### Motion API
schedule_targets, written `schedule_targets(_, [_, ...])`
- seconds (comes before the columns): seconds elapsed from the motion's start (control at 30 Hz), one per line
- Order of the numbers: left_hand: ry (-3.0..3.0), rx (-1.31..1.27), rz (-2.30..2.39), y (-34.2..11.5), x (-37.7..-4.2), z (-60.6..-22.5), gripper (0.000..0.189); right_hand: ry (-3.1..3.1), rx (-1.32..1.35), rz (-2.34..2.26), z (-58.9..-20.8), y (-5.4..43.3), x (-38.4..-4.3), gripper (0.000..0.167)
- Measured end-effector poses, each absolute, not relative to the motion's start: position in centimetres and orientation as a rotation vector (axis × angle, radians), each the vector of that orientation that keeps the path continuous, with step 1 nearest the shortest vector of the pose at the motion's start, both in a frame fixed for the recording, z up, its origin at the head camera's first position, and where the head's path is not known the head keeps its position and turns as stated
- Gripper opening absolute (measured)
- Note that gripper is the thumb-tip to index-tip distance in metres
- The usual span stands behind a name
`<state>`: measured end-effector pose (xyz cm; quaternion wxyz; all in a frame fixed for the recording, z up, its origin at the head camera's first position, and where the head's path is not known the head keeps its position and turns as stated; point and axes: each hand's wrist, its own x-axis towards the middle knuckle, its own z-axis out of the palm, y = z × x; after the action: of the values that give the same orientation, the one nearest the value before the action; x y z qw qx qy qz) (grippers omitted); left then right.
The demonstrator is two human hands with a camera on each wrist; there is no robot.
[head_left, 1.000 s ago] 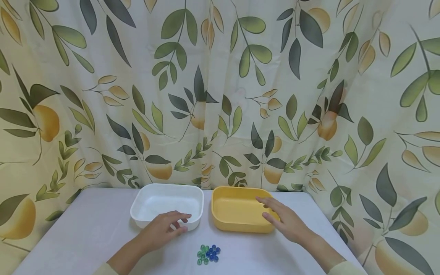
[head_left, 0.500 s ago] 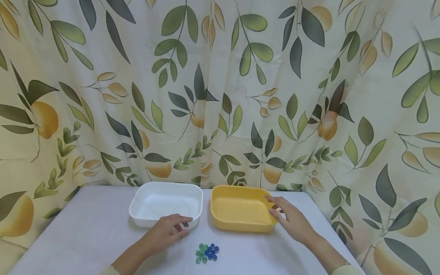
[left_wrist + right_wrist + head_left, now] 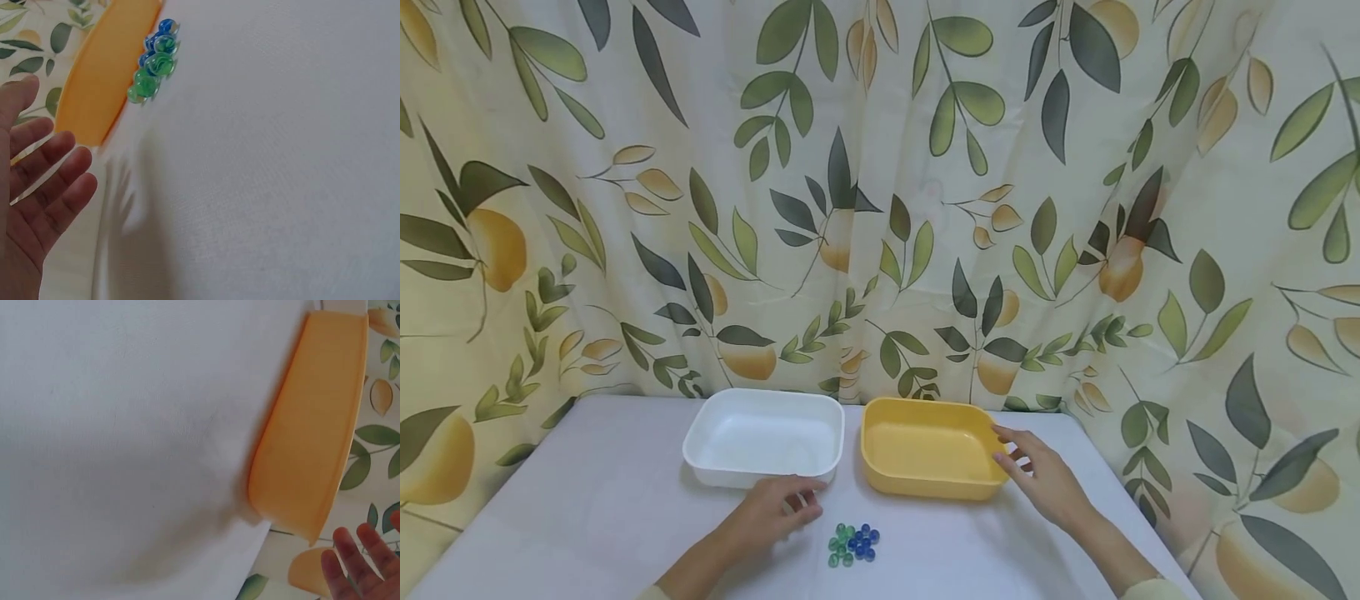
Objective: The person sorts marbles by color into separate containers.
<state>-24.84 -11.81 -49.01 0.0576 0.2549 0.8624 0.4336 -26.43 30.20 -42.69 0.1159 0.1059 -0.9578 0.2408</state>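
Note:
A cluster of green marbles (image 3: 839, 545) and blue marbles (image 3: 864, 542) lies on the white-covered table, in front of two containers. My left hand (image 3: 777, 510) hovers left of the marbles, by the front right corner of the white container (image 3: 760, 479); its fingers are relaxed and hold nothing, as the left wrist view also shows. At the right end of the yellow container (image 3: 932, 485) is my right hand (image 3: 1047, 479), fingers loosely extended, overlapping the rim in the head view. In the right wrist view its fingertips (image 3: 342, 536) show just beyond that container's end, with nothing between them.
The two containers stand side by side near the table's back edge, a narrow gap between them. A curtain (image 3: 880, 250) printed with leaves and fruit hangs behind the table (image 3: 587, 492) and along its sides.
My right hand has shifted rightward, from over the yellow container to its right end. My left hand has drifted slightly right and down. The marbles and containers stay in place; the head view tilts a little.

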Motion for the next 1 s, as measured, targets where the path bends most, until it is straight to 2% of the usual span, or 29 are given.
schedule_targets(0.23, [2.578,0.697,1.329,-11.4,-24.7,-49.4,0.04,-2.702,0.306,0.898,-43.1,30.6,-26.4,0.037])
schedule_targets(0.73, [2.596,0.654,1.27,-10.4,-24.8,-49.5,0.036,-2.767,0.008,1.025,-44.0,30.8,-26.9,0.041])
schedule_targets(1.0, [2.623,0.641,1.237,-9.9,-24.6,-49.6,0.034,-2.764,-0.055,1.115,-44.5,31.2,-27.1,0.042])
